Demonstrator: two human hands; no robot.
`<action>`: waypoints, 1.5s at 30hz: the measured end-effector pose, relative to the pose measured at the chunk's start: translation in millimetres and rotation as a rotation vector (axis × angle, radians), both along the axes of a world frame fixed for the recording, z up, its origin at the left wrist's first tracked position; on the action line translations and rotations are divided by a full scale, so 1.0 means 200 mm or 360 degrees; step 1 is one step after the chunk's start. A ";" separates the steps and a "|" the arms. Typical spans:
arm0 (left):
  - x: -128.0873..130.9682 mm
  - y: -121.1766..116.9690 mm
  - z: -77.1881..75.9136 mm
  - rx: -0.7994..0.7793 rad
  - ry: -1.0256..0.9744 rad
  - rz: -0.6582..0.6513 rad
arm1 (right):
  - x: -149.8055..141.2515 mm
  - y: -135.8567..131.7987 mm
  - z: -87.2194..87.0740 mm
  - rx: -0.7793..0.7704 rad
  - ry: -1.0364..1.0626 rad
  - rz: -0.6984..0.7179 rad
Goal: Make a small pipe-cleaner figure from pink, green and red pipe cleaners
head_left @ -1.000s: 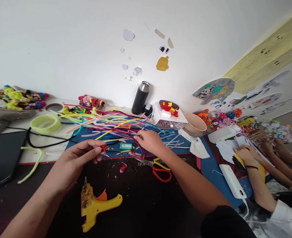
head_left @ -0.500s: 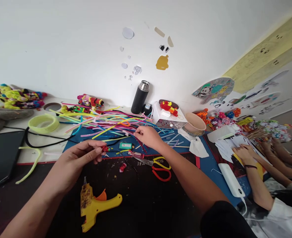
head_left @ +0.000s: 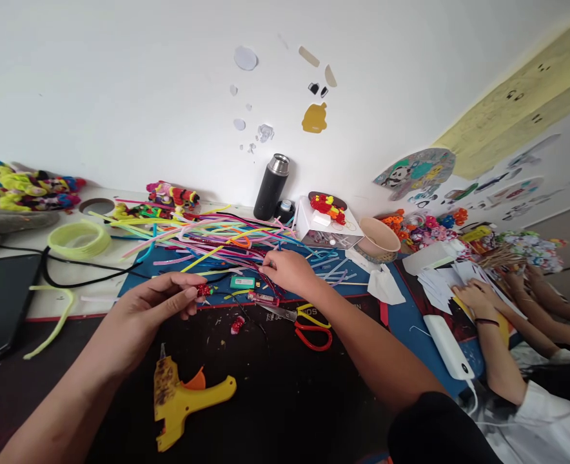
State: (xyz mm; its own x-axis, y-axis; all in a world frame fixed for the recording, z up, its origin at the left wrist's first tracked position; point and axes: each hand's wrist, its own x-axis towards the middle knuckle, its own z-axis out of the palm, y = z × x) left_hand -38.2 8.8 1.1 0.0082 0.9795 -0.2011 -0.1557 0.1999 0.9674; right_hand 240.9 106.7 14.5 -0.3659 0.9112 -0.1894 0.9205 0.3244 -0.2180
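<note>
My left hand (head_left: 152, 312) pinches a small red glittery piece (head_left: 204, 290) with a bit of green at its end. My right hand (head_left: 289, 274) reaches to the front of a heap of coloured pipe cleaners (head_left: 202, 235). Its thumb and fingertips are closed at a dark red glittery pipe cleaner (head_left: 267, 282), partly hidden by the hand. Between the hands lie a green and white box-like piece (head_left: 243, 282) and a pink-red lighter-like piece (head_left: 264, 298). Scissors (head_left: 314, 336) with red and yellow handles and a red and pink glittery bit (head_left: 237, 325) are just below.
A yellow glue gun (head_left: 176, 399) lies on the dark mat in front. A black phone (head_left: 4, 306) and a yellow-green coil (head_left: 78, 240) are at left. Behind stand a black thermos (head_left: 270, 190) and a pink bowl (head_left: 379, 240). Another person's hands (head_left: 473, 298) are at right.
The view shifts slightly, so things on the table sit a little further left. Both hands keep nearly the same pose, with the red piece still in my left fingers.
</note>
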 end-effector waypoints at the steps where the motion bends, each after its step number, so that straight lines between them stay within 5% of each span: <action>1: 0.00 0.00 0.00 0.0001 0.0010 -0.0007 | 0.00 -0.01 -0.01 -0.0006 -0.0008 0.0005; 14: -0.02 0.00 -0.04 -0.0020 0.0119 -0.0066 | -0.02 -0.05 -0.03 -0.0016 0.0018 -0.0007; 20: -0.02 0.00 -0.05 -0.0032 0.0112 -0.0064 | 0.01 0.01 0.03 0.0082 0.0057 -0.0136; 25: -0.01 0.00 -0.04 -0.0016 0.0137 -0.0069 | 0.03 0.06 -0.01 0.0165 0.0085 -0.0172; 38: -0.01 0.00 -0.03 -0.0015 0.0181 -0.0097 | 0.01 -0.10 -0.07 0.0110 0.0100 0.0039; 45: -0.01 0.01 -0.04 -0.0005 0.0191 -0.0102 | 0.01 -0.15 -0.02 0.0080 0.0290 -0.0014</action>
